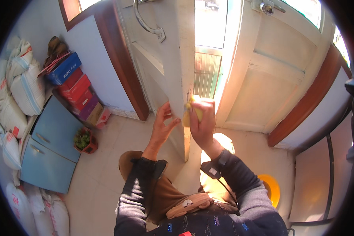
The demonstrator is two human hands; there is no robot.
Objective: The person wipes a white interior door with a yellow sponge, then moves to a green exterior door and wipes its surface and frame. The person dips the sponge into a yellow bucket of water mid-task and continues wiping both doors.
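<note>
The right hand point(202, 124) is closed around a yellow cloth point(194, 112), pressing it against the narrow edge of the cream door point(177, 70) directly in front of it. Just to its left, the left hand point(161, 128) is open, fingers spread, fingertips touching the door's face. Farther left sit a potted plant point(82, 139) and blue cabinet point(53, 147).
</note>
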